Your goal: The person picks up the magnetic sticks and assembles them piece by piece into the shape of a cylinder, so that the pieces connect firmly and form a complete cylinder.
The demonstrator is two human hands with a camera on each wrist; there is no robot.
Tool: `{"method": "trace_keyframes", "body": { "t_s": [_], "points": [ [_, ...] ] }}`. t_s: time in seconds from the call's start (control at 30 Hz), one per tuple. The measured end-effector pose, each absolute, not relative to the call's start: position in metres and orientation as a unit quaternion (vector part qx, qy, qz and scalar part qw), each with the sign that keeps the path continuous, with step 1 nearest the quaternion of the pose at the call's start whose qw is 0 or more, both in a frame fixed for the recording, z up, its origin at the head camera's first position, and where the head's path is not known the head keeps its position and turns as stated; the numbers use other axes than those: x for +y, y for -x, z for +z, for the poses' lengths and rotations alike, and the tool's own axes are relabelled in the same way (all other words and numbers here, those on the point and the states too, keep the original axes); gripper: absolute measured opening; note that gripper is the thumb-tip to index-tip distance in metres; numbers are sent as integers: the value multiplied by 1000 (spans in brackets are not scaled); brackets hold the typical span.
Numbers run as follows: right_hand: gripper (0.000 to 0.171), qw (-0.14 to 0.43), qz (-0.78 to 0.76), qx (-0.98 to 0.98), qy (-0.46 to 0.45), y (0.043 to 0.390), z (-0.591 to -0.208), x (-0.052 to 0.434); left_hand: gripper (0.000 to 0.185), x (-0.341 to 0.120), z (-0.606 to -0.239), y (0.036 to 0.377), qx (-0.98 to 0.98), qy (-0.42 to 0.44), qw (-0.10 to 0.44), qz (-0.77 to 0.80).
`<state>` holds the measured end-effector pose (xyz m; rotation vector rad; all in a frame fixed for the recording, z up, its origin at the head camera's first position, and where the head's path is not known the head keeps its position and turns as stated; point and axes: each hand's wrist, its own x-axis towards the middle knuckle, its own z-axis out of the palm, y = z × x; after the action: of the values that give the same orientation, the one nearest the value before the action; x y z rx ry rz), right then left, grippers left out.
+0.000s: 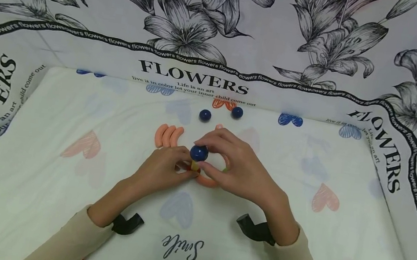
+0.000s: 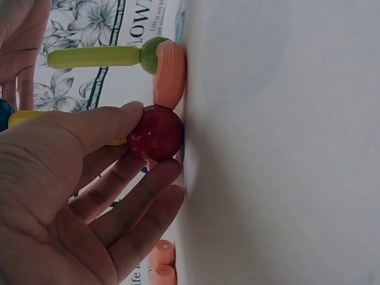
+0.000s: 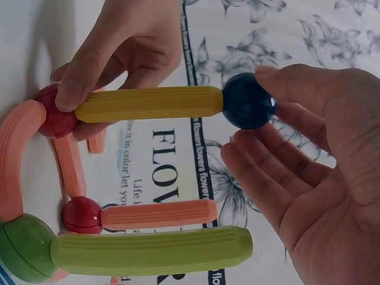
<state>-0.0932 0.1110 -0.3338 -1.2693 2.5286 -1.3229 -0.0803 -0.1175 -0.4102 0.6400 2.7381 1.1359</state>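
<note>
Holding: right hand point(image 3: 309, 178) pinches a dark blue ball point(image 3: 248, 101) atop an upright yellow rod point(image 3: 148, 103).
Left hand point(image 2: 71, 196): grips the rod just above its red ball point(image 2: 155, 133) base.
Location: centre of the heart-print surface point(image 1: 45, 178).
Nearby: green rod point(image 3: 151, 250), orange curved pieces point(image 1: 168, 135), two loose blue balls point(image 1: 204, 115).

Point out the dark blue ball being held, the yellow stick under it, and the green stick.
dark blue ball point(image 3: 248, 101), right wrist view, middle of the ball
yellow stick point(image 3: 148, 104), right wrist view, middle of its length
green stick point(image 3: 151, 250), right wrist view, middle of its length
</note>
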Motion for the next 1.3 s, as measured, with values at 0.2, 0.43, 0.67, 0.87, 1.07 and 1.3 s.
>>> {"method": "trace_keyframes", "body": {
  "t_s": [0.2,0.43,0.67,0.87,1.07,1.3],
  "points": [
    [32,-16,-429,813,392,93,-332,115,11,-118,-410,81,895,-213,68,386],
    [31,-41,-435,816,380,96,-329,120,16,-118,-411,83,896,-209,76,384],
    [29,-61,-457,806,371,103,-331,127,16,-119,-410,83,893,-208,81,390],
    [28,-86,-454,810,361,112,-331,135,13,-119,-409,83,896,-203,81,387],
    [30,-89,-453,817,345,123,-330,142,14,-119,-411,82,895,-207,73,389],
    [30,-79,-447,824,340,140,-331,150,18,-117,-410,81,904,-201,68,370]
  ]
}}
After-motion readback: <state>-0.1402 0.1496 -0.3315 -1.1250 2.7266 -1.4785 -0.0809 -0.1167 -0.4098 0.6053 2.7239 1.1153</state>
